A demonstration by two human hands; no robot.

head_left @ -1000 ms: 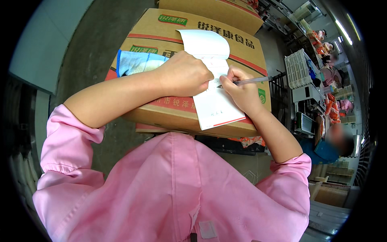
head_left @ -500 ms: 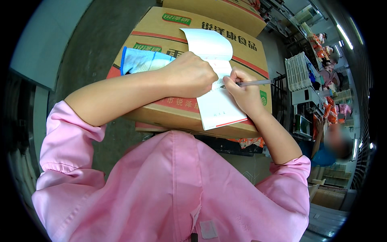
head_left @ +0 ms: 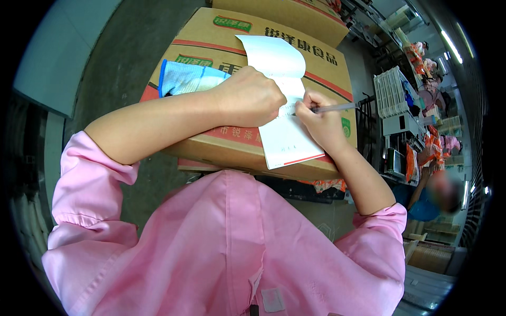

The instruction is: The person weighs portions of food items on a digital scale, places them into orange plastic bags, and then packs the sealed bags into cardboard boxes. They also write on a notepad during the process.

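A white notepad (head_left: 291, 141) lies on a brown cardboard box (head_left: 200, 32), its top sheet curled back at the far end. My right hand (head_left: 322, 121) pinches a slim greyish pen (head_left: 340, 107), with its tip end at the handwriting near the middle of the page. Curled into a fist, my left hand (head_left: 253, 100) rests across the pad's left edge; its fingertips, and anything inside them, are hidden. Under my left wrist lies a light blue and white work glove (head_left: 187, 79) with a dark blue edge.
Another cardboard box (head_left: 295, 20) stands beyond this one. To the right are a white plastic crate (head_left: 390, 95), a scale-like machine (head_left: 398, 126) and a bench with orange items. A person in blue (head_left: 423, 206) is at the right, with others farther back.
My right hand and the pen have shifted very slightly along the page. The left fist stays in place. At the right, the person in blue has moved a little.
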